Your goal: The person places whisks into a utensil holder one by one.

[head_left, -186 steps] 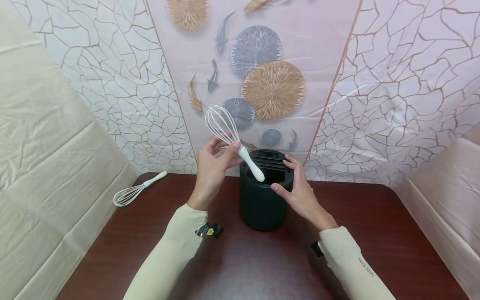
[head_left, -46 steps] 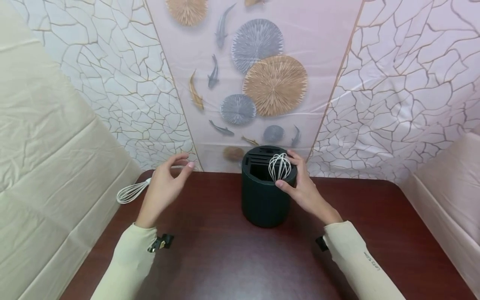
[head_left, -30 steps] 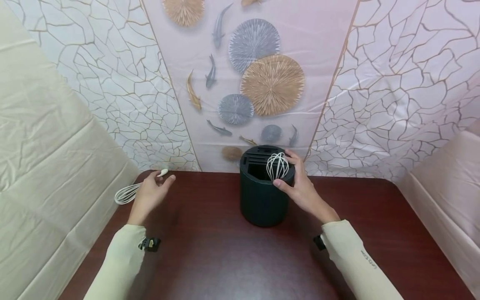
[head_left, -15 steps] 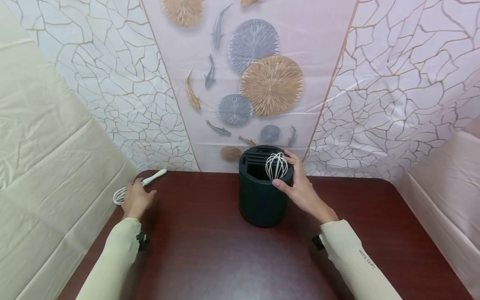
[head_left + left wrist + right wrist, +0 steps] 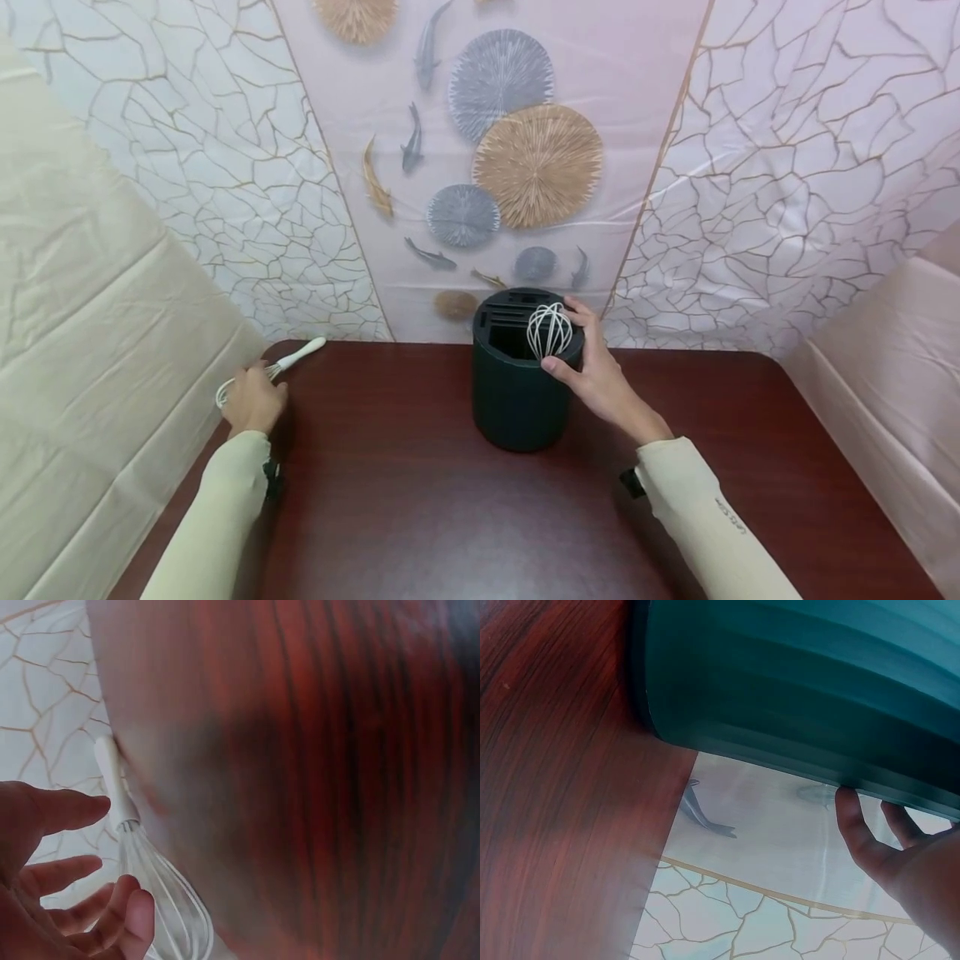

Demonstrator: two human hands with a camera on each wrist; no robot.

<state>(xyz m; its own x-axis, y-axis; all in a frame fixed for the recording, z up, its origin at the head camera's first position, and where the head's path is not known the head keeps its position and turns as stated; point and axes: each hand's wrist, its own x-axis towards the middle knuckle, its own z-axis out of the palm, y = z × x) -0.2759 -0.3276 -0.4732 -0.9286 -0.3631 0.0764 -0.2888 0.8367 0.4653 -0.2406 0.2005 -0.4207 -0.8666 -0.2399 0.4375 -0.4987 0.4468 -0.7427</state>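
The left hand has just shifted from over the handle of the loose whisk to its wire end; fingers look loosely spread, not gripping — can't tell if they're touching it; that whisk lies on the bench, far left corner; right hand hasn't budged, thumb and fingers holding the green holder by its rim; the other whisk sits inside, wires up — so I'd say the work's moved to the loose one.
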